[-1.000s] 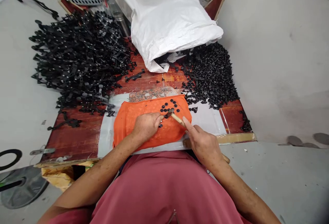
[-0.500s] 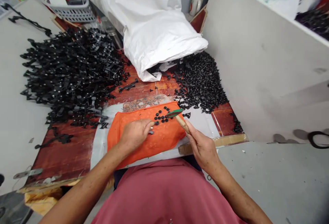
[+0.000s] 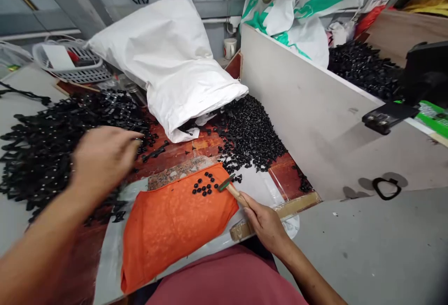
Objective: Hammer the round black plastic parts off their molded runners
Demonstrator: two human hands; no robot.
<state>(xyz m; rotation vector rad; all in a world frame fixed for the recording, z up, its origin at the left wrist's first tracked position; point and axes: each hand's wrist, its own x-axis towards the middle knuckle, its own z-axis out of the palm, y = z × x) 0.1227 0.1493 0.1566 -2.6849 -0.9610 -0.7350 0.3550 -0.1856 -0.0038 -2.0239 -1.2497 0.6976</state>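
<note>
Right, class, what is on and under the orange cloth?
On the orange cloth lie small round black pieces; a wooden-handled tool reaches over it. Pale sheeting and a speckled patch show past its edges; whatever lies directly beneath is covered.

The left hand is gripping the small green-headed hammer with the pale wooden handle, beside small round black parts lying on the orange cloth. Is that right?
Wrong hand: in the head view, the right hand grips the small green-headed hammer with the pale wooden handle. It is beside small round black parts lying on the orange cloth.
</note>
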